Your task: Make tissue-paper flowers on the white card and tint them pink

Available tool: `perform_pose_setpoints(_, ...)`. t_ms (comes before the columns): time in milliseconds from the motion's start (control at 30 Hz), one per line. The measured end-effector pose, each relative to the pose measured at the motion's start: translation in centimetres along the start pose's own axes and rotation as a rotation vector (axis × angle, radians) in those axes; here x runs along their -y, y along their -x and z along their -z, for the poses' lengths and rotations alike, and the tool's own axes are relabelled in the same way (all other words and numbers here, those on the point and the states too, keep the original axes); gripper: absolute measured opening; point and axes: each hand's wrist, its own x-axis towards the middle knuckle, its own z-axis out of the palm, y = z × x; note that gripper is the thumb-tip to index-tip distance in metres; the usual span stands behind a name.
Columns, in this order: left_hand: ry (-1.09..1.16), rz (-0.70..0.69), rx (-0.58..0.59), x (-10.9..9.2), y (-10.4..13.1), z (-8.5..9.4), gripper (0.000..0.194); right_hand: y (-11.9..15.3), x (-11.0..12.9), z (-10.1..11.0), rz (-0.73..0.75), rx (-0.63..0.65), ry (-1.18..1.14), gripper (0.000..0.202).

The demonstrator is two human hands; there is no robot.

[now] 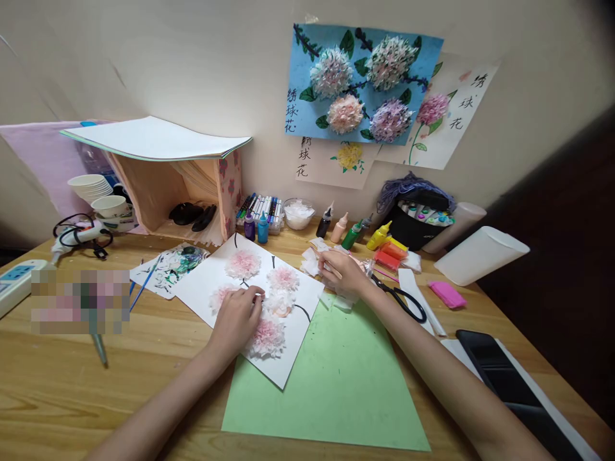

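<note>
My left hand (pixel 239 315) lies on a white sheet (pixel 288 349) at its left side, fingers lightly bent and apart, holding nothing. Pink and white tissue-paper flowers (pixel 243 263) stand on this sheet among short black painted stems. Close to my left fingertips is a whiter flower (pixel 280 301) with a peach patch at its base. My right hand (pixel 342 274) reaches past the sheet's right corner into a pile of white tissue-paper pieces (pixel 311 261). Its thumb and fingers are pinched together on tissue paper, partly hidden by the hand.
Green paper (pixel 331 384) lies under the white sheet. Black-handled scissors (pixel 403 301) are beside my right forearm. Several paint bottles (pixel 353 234), markers (pixel 262 208) and a bowl (pixel 298 213) line the back. A paint-smeared sheet (pixel 180 269) and blue brush (pixel 144 285) lie left.
</note>
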Motion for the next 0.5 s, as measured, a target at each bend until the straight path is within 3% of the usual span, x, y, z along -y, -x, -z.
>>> perform_pose_setpoints(67, 0.001, -0.004, -0.005, 0.0, 0.0, 0.0, 0.023, 0.0, 0.4, -0.4, -0.037, -0.032, -0.012, 0.005)
perform_pose_setpoints(167, 0.007, -0.01, -0.017, 0.1, 0.0, 0.0, 0.021, -0.2, 0.5, -1.5, -0.129, -0.038, -0.024, 0.014)
perform_pose_setpoints(300, 0.007, -0.011, -0.025, 0.0, 0.0, 0.0, 0.021, -0.8, -0.1, -3.1, -0.272, -0.162, -0.102, 0.02)
perform_pose_setpoints(500, 0.016, 0.008, -0.014, -0.2, 0.0, 0.2, 0.022, -0.8, -0.1, -3.1, -0.272, -0.295, -0.158, 0.005)
